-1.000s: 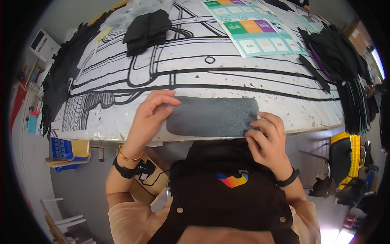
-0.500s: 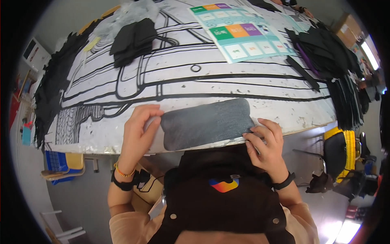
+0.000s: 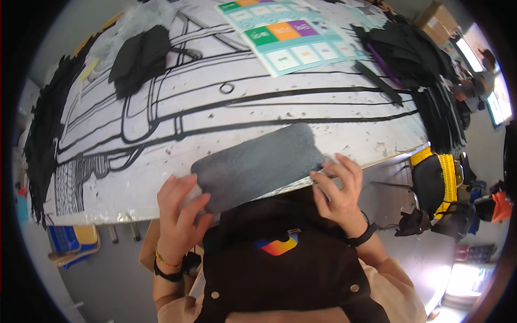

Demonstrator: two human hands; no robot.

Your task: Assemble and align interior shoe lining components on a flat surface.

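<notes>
View from above of a person at the near edge of a white table [image 3: 226,116] painted with thick black outlines. A grey fabric piece [image 3: 258,164], oblong with rounded corners, lies flat on the tabletop at that near edge, its long axis running from lower left to upper right.

The left hand [image 3: 180,212] rests on the lower left end of the grey fabric piece. Its fingers [image 3: 186,188] are slightly spread and bent, their tips lying on top of the cloth near its rounded corner; the thumb side points toward the middle of the piece. Whether the thumb is tucked under the cloth cannot be told.

The right hand [image 3: 339,191] sits at the lower right end, just at the table's rim. Its fingers [image 3: 344,167] lie close together and extended, pressing on the edge of the fabric, with the thumb underneath or beside the rim; the grip is a light pinch, not a fist.

Both wrists carry dark bands. A dark apron [image 3: 280,264] with a small coloured patch covers the person's front.

Farther back on the table lie a colourful printed sheet [image 3: 291,35], a small heap of black cloth [image 3: 140,56] at upper left, and stacks of black pieces [image 3: 425,81] along the right side.
</notes>
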